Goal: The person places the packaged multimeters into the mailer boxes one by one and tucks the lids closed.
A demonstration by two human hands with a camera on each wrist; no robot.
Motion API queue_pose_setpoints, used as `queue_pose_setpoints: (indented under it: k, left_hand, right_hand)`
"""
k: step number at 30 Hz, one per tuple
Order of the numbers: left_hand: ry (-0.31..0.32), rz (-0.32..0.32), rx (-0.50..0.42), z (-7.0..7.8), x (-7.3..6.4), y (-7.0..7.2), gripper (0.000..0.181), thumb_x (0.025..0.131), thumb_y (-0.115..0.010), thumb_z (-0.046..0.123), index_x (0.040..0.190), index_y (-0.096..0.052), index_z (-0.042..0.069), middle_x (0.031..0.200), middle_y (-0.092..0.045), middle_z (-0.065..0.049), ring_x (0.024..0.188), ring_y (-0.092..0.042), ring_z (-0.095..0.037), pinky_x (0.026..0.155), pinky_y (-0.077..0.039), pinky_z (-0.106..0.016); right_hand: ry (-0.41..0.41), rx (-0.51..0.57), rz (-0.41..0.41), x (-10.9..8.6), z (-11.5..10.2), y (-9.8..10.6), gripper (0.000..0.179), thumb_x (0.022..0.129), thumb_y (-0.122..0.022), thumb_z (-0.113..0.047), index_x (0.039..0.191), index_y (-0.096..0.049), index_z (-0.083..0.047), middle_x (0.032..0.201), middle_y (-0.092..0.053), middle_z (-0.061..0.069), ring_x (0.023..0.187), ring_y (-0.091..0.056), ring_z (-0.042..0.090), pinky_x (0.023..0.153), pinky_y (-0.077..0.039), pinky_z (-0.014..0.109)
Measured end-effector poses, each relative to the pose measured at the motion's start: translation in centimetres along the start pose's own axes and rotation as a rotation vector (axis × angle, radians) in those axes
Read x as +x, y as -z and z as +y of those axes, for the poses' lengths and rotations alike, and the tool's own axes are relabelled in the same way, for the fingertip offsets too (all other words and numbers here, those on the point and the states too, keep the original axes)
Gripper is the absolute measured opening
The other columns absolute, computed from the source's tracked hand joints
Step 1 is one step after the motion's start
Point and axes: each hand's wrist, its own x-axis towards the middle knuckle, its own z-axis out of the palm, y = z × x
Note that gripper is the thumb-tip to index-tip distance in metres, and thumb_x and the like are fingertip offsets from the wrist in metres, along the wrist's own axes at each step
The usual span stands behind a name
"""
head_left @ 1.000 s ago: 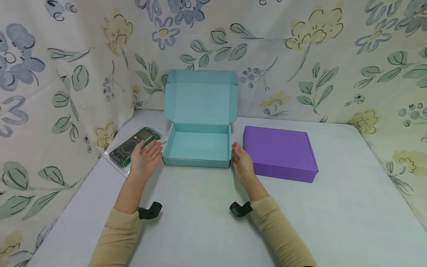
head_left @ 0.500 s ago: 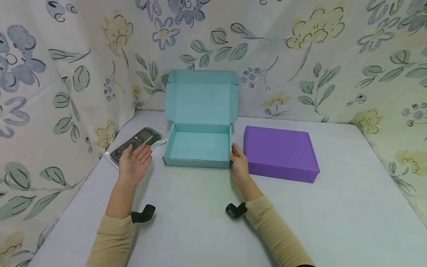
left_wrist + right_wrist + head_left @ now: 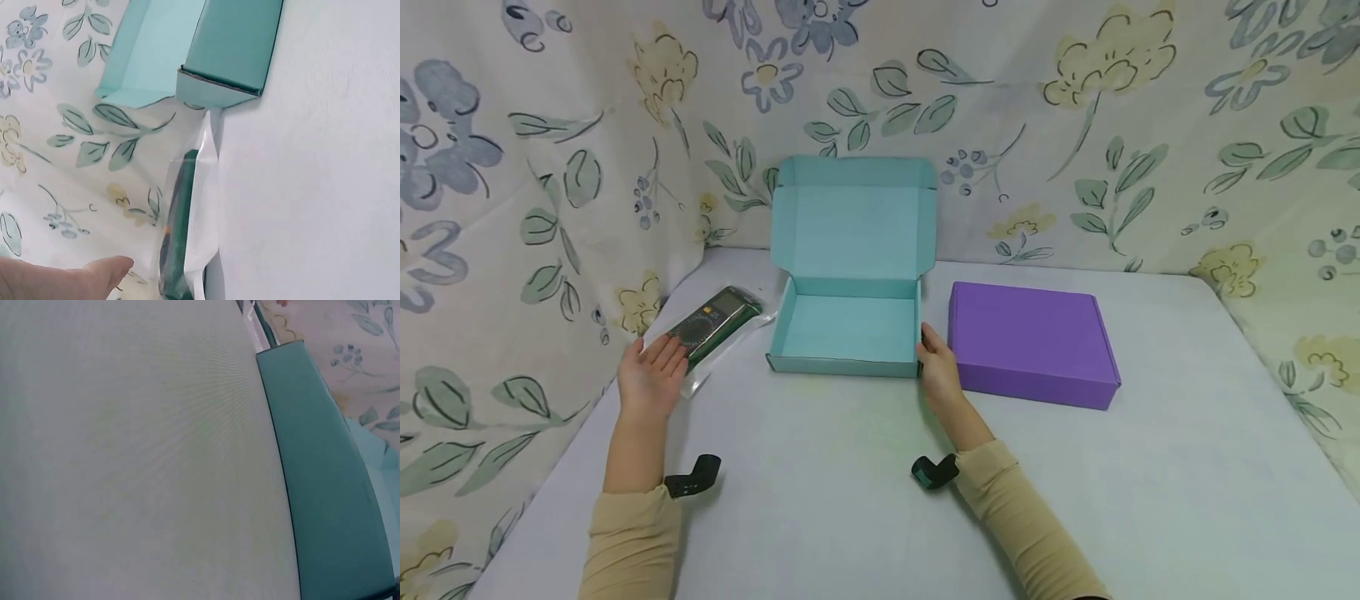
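Against half a second before, table (image 3: 820,492), boxes and meter had stayed put. The left hand (image 3: 649,379) had slid toward the table's left edge, baring the upper part of the meter (image 3: 718,321); the right hand (image 3: 942,367) had held its place at the teal box's front right corner.

The purple box (image 3: 1030,342) was shut, contents hidden. The teal box (image 3: 842,365) stood with lid raised against the flowered cloth (image 3: 865,92), its pale floor showing from wall to wall. The meter lay slantwise left of the teal box in a clear bag (image 3: 201,231), whose end reached just beside that box.

Left palm faced up over the meter's near end, fingers extended, thumb spread wide; whether it touched the bag I could not tell. The right hand touched the teal box's right wall, uppermost finger extended; lower fingers were hidden.

The right hand filled the near end of a narrow gap between boxes. Tabletop ran from the teal box toward the wearer, and from the purple box to the right edge.
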Motion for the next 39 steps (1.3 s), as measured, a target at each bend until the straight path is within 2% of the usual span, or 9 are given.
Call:
queue_pose_setpoints:
  k: [5,10,13,18,24,28,31,34,39]
  left_hand:
    - [-0.069,0.154,0.043,0.3,0.4,0.9,0.057,0.106,-0.018,0.039,0.157,0.001,0.021,0.161,0.0,0.01,0.145,-0.002,-0.004,0.115,-0.004,-0.016]
    - [-0.134,0.333,0.19,0.3,1.0,1.2,0.059,0.105,-0.021,0.037,0.157,0.002,0.021,0.161,0.001,0.012,0.145,0.0,-0.001,0.114,-0.002,-0.014]
    - [-0.128,0.385,0.246,0.3,1.3,1.5,0.06,0.105,-0.02,0.039,0.156,0.007,0.023,0.16,0.009,0.016,0.144,0.008,0.001,0.113,0.002,-0.013]
    - [-0.121,0.418,0.273,-0.2,1.8,2.0,0.061,0.105,-0.019,0.04,0.155,0.011,0.023,0.159,0.015,0.016,0.143,0.012,-0.001,0.113,0.004,-0.014]
    - [-0.094,0.443,0.203,-0.6,2.2,2.1,0.061,0.106,-0.021,0.038,0.155,0.011,0.025,0.159,0.016,0.012,0.144,0.01,-0.003,0.113,0.0,-0.014]
    - [-0.106,0.429,0.151,-0.7,2.4,1.9,0.061,0.106,-0.025,0.036,0.155,0.011,0.026,0.161,0.009,0.011,0.145,0.0,-0.002,0.114,-0.008,-0.015]
    - [-0.104,0.438,0.089,-0.5,2.8,2.1,0.061,0.106,-0.03,0.035,0.155,0.004,0.034,0.161,-0.002,0.009,0.145,-0.011,-0.003,0.115,-0.014,-0.018]
    - [-0.069,0.485,-0.002,0.2,4.1,3.4,0.062,0.104,-0.04,0.033,0.155,-0.006,0.039,0.158,-0.019,0.005,0.141,-0.026,-0.008,0.114,-0.024,-0.021]
    - [0.007,0.581,-0.199,1.2,7.1,6.1,0.052,0.098,-0.052,0.033,0.143,-0.027,0.04,0.134,-0.038,0.012,0.121,-0.045,-0.005,0.108,-0.036,-0.025]
  right_hand:
    - [-0.004,-0.007,-0.005,-0.1,-0.1,0.0,0.052,0.104,-0.034,-0.001,0.152,-0.016,0.005,0.16,-0.012,0.018,0.148,-0.007,0.026,0.12,-0.01,0.037]
    - [-0.009,-0.009,-0.004,-0.1,-0.2,0.1,0.051,0.104,-0.033,-0.001,0.152,-0.016,0.005,0.16,-0.012,0.018,0.148,-0.006,0.027,0.12,-0.01,0.038]
    - [-0.011,-0.011,-0.007,-0.2,-0.1,0.1,0.052,0.104,-0.033,-0.001,0.152,-0.016,0.005,0.16,-0.012,0.018,0.148,-0.006,0.027,0.12,-0.01,0.038]
    - [-0.007,-0.014,-0.015,-0.2,-0.1,0.1,0.052,0.104,-0.033,-0.001,0.152,-0.014,0.005,0.16,-0.011,0.018,0.148,-0.006,0.027,0.12,-0.009,0.037]
    - [-0.013,-0.033,-0.014,-0.2,0.1,0.0,0.052,0.105,-0.035,-0.002,0.153,-0.016,0.004,0.161,-0.012,0.017,0.148,-0.006,0.027,0.12,-0.01,0.038]
    - [-0.013,-0.025,-0.013,-0.1,0.3,0.0,0.052,0.104,-0.034,-0.002,0.153,-0.015,0.004,0.161,-0.011,0.017,0.148,-0.005,0.027,0.12,-0.009,0.038]
    - [-0.018,-0.018,-0.006,-0.1,0.4,0.0,0.052,0.104,-0.034,-0.002,0.153,-0.016,0.004,0.161,-0.011,0.017,0.148,-0.004,0.027,0.12,-0.009,0.038]
    - [-0.024,-0.017,0.004,-0.2,0.4,-0.1,0.052,0.104,-0.036,-0.003,0.153,-0.017,0.003,0.161,-0.012,0.015,0.148,-0.005,0.026,0.12,-0.009,0.037]
    - [-0.025,-0.018,0.0,-0.3,0.4,-0.2,0.052,0.104,-0.035,-0.002,0.153,-0.017,0.004,0.16,-0.012,0.017,0.148,-0.005,0.027,0.12,-0.01,0.039]
